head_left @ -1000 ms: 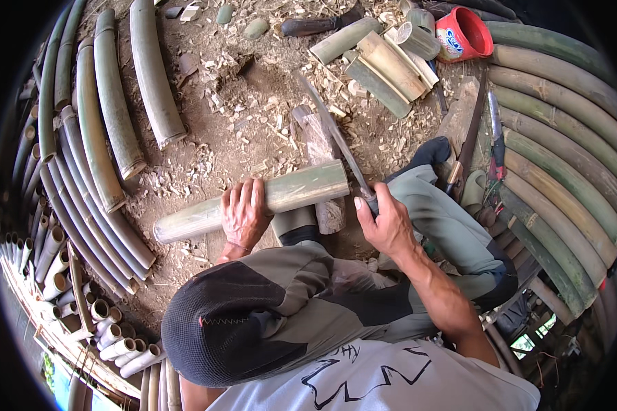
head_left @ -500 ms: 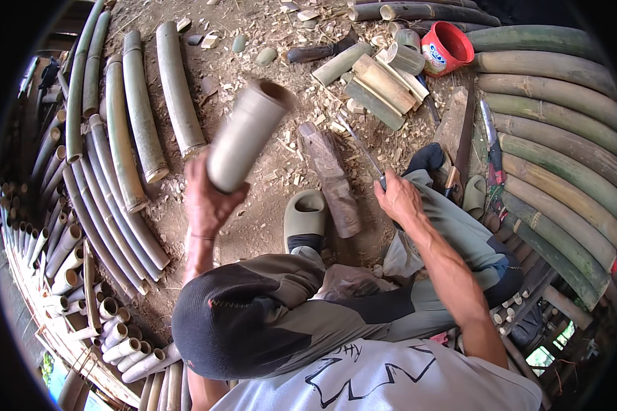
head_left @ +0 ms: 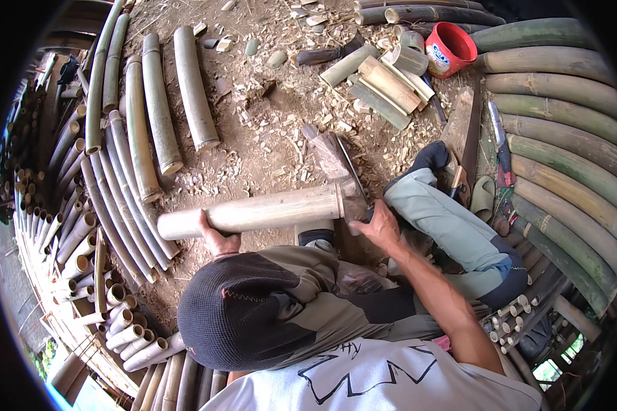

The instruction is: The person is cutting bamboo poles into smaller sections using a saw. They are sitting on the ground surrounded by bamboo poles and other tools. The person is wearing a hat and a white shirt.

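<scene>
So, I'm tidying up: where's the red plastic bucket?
In the head view's upper right, the red plastic bucket is right of the short tan bamboo tubes.

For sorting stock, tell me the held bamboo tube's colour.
The bamboo tube is pale tan, best seen in the head view.

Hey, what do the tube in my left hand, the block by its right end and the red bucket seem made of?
The tube looks like bamboo: smooth, pale, with a node-like ring near its right end. The block seems to be rough, bare wood, brown and uneven. The red bucket is probably plastic, being glossy and thin-walled.
</scene>
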The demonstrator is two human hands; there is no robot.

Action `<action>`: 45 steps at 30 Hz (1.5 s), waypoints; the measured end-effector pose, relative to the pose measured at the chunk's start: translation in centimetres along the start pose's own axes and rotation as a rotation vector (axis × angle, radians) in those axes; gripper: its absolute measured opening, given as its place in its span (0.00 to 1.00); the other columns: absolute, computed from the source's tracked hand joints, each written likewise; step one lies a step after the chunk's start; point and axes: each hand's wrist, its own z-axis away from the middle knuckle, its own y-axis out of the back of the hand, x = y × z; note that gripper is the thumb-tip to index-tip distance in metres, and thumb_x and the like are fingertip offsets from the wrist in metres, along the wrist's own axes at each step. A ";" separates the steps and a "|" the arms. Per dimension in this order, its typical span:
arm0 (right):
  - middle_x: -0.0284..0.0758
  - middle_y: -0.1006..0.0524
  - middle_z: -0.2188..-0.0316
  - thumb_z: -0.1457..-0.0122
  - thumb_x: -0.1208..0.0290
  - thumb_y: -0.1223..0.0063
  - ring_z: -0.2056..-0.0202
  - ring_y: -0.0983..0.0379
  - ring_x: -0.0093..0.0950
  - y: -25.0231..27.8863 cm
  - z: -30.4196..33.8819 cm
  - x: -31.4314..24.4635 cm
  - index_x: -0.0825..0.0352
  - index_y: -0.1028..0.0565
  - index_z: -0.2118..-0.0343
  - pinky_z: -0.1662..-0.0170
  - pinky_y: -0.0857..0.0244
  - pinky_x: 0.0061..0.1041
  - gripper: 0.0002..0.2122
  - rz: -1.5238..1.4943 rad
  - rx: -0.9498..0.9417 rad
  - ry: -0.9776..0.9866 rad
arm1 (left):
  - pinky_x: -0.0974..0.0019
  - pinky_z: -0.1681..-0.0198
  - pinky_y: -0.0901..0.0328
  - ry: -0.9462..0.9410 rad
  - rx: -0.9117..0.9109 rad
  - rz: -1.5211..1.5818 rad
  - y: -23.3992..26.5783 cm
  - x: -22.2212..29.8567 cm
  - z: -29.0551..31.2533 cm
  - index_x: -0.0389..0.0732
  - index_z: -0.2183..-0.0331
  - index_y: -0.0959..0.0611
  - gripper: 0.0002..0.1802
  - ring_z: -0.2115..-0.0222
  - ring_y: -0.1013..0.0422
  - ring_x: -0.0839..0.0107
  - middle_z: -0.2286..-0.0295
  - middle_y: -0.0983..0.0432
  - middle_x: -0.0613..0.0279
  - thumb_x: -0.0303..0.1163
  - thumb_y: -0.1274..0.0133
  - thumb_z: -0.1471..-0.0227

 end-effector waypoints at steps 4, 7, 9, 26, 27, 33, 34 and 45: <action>0.57 0.25 0.60 0.55 0.48 0.29 0.56 0.27 0.52 -2.2 2.2 -0.3 0.76 0.33 0.56 0.53 0.32 0.45 0.36 -0.115 0.064 -0.142 | 0.33 0.40 0.45 0.178 -0.070 0.009 2.0 -4.9 -4.2 0.49 0.42 0.29 0.46 0.44 0.35 0.51 0.48 0.28 0.57 0.61 0.33 0.58; 0.53 0.26 0.66 0.51 0.48 0.32 0.61 0.28 0.51 -1.6 3.2 1.7 0.75 0.33 0.60 0.57 0.34 0.46 0.33 -0.142 0.121 -0.068 | 0.34 0.44 0.39 0.155 0.001 -0.127 1.6 -6.2 -4.2 0.51 0.44 0.27 0.42 0.46 0.33 0.51 0.48 0.28 0.52 0.55 0.31 0.56; 0.53 0.27 0.69 0.44 0.53 0.38 0.64 0.28 0.53 0.7 3.0 1.9 0.74 0.32 0.62 0.59 0.35 0.47 0.25 -0.184 0.146 0.013 | 0.35 0.44 0.38 0.103 0.122 -0.431 1.6 -4.9 -4.3 0.47 0.44 0.27 0.42 0.46 0.33 0.49 0.49 0.28 0.47 0.54 0.31 0.56; 0.54 0.24 0.60 0.36 0.59 0.49 0.61 0.25 0.53 8.9 4.2 -4.6 0.74 0.31 0.51 0.59 0.30 0.46 0.20 -0.099 0.175 0.007 | 0.48 0.47 0.37 -1.074 -1.305 -2.144 -11.9 -6.5 3.5 0.56 0.39 0.31 0.53 0.54 0.32 0.51 0.56 0.32 0.53 0.41 0.27 0.71; 0.54 0.24 0.60 0.36 0.59 0.49 0.61 0.25 0.53 8.6 4.3 -4.5 0.74 0.31 0.51 0.59 0.30 0.46 0.20 -0.089 0.174 0.010 | 0.48 0.47 0.37 -1.074 -1.340 -2.126 -11.9 -6.5 3.5 0.56 0.39 0.31 0.53 0.53 0.32 0.51 0.55 0.32 0.53 0.42 0.27 0.71; 0.53 0.23 0.63 0.37 0.61 0.48 0.63 0.24 0.52 7.0 2.8 -4.5 0.74 0.31 0.53 0.62 0.28 0.45 0.19 -0.025 0.143 0.061 | 0.52 0.52 0.31 -0.687 -1.454 -2.128 -14.0 -6.1 1.3 0.44 0.45 0.26 0.48 0.56 0.25 0.52 0.58 0.21 0.53 0.48 0.31 0.72; 0.52 0.23 0.64 0.37 0.62 0.47 0.64 0.23 0.52 7.0 2.3 -4.8 0.74 0.30 0.53 0.63 0.28 0.45 0.18 -0.010 0.140 0.066 | 0.52 0.52 0.31 -0.672 -1.445 -2.139 -14.1 -6.2 1.4 0.45 0.46 0.25 0.47 0.57 0.25 0.52 0.59 0.21 0.54 0.49 0.31 0.72; 0.50 0.23 0.69 0.38 0.65 0.47 0.70 0.24 0.52 5.7 -0.5 -3.8 0.69 0.32 0.62 0.70 0.30 0.46 0.12 0.005 0.063 0.046 | 0.53 0.52 0.30 -0.702 -1.413 -2.115 -13.8 -6.3 1.2 0.47 0.50 0.23 0.43 0.56 0.24 0.55 0.60 0.21 0.56 0.49 0.31 0.73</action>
